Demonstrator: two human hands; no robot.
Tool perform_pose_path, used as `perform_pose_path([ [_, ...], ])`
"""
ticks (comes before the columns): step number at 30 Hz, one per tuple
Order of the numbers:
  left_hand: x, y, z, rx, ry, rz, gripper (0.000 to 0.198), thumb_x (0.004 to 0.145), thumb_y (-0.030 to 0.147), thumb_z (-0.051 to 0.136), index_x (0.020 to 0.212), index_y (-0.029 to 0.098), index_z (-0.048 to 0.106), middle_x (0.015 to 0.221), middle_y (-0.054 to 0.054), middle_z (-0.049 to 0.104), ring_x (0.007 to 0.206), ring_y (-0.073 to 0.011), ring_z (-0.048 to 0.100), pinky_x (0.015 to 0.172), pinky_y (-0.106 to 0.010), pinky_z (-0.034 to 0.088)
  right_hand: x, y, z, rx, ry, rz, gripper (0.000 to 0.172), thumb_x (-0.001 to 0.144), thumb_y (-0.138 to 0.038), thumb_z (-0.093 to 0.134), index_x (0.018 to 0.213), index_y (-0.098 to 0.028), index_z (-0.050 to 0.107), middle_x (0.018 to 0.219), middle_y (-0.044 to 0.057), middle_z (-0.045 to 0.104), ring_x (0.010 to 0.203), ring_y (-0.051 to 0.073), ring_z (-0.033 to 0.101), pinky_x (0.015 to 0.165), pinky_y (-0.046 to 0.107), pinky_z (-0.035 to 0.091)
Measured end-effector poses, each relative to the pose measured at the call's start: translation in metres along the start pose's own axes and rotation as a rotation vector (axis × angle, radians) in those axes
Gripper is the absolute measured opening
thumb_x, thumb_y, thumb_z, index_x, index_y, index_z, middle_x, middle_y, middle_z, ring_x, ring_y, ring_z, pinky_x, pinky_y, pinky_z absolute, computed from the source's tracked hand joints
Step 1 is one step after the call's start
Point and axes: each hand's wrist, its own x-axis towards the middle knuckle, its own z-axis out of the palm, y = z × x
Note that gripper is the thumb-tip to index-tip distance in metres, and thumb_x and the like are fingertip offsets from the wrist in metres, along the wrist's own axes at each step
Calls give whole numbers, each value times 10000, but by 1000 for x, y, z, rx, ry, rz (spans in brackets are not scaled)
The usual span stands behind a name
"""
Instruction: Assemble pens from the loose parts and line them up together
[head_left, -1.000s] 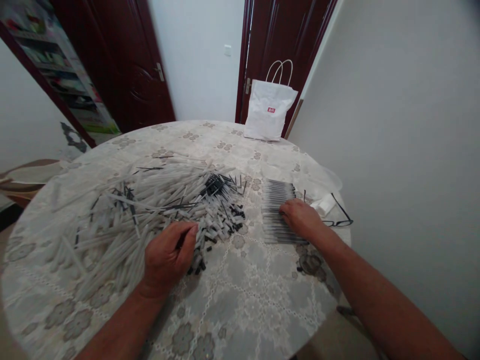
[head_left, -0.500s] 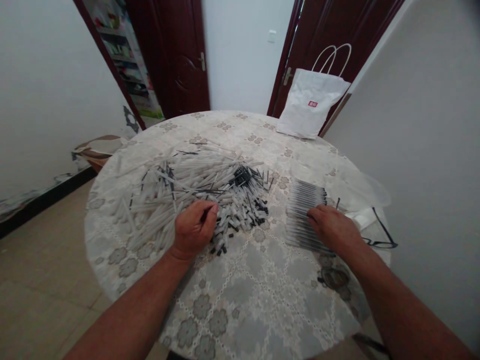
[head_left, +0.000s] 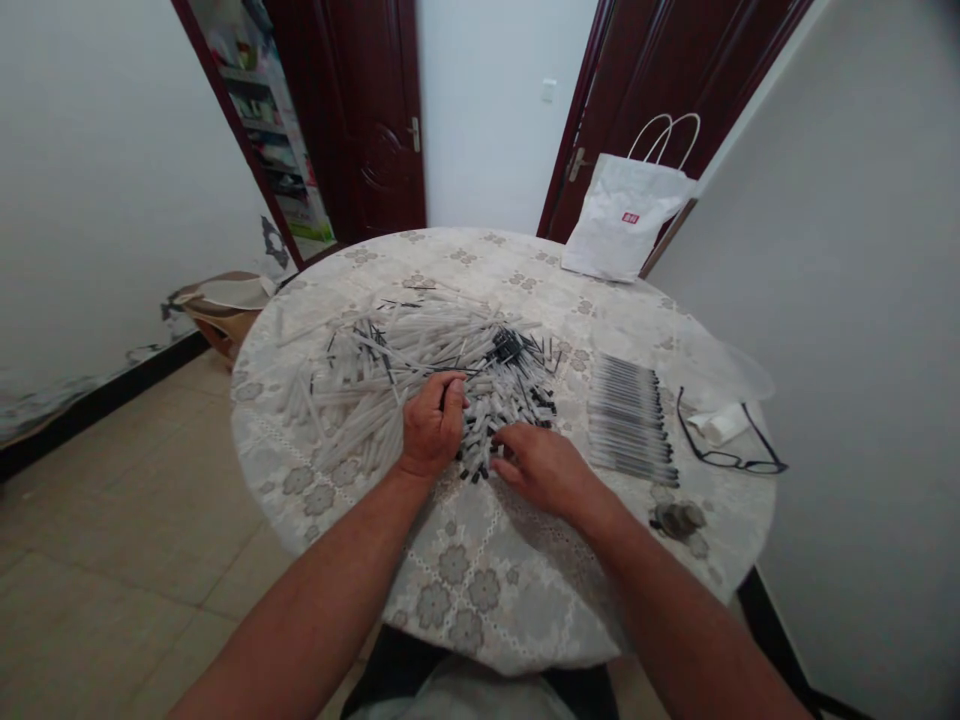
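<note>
Over the near edge of a heap of pale pen barrels (head_left: 371, 425), my left hand (head_left: 433, 425) is closed with its fingers curled. Whatever it may hold is hidden. My right hand (head_left: 544, 465) reaches into the pile of clear, black-ended pen caps (head_left: 517, 395), its thumb and fingertips apart at the pile's near side. Small black pen parts (head_left: 506, 347) lie bunched behind the caps. To the right, a neat row of capped pens (head_left: 630, 420) lies side by side, black ends pointing right, with neither hand touching it.
A patterned cloth covers the round table (head_left: 480, 600). Black-framed glasses (head_left: 731, 462), a small white packet (head_left: 720, 424), clear plastic film (head_left: 712, 355) and a dark round object (head_left: 679, 520) are at the right. A white paper bag (head_left: 626, 220) stands at the back.
My right hand has left the row of pens and moved left to the caps. The left hand stays closed by the heap. The camera view has shifted slightly.
</note>
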Motion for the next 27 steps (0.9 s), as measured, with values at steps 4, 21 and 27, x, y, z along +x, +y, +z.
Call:
perform_pose_path([
  [4,0,-2,-1,-18,-20,-6,266,1001,346,470,1067,186,673,733,-6,683,699,-156,657,759,-276,498,7,-17,21,-5,24,45,287,920,-454,650,1063,-205,655,996,81,720,877,230,658,705,298,405],
  [21,-1,4,-2,27,-92,78,245,991,321,489,1038,193,693,825,-35,726,766,-167,686,796,-275,506,5,-4,47,114,214,110,200,909,-303,583,1070,-184,586,1023,83,648,872,207,599,758,300,422],
  [27,-1,3,0,3,-167,113,208,979,289,507,1031,204,689,850,-38,741,809,-180,701,830,-295,516,9,2,45,424,339,142,73,878,-260,596,925,-204,594,770,-5,628,709,157,572,681,260,404],
])
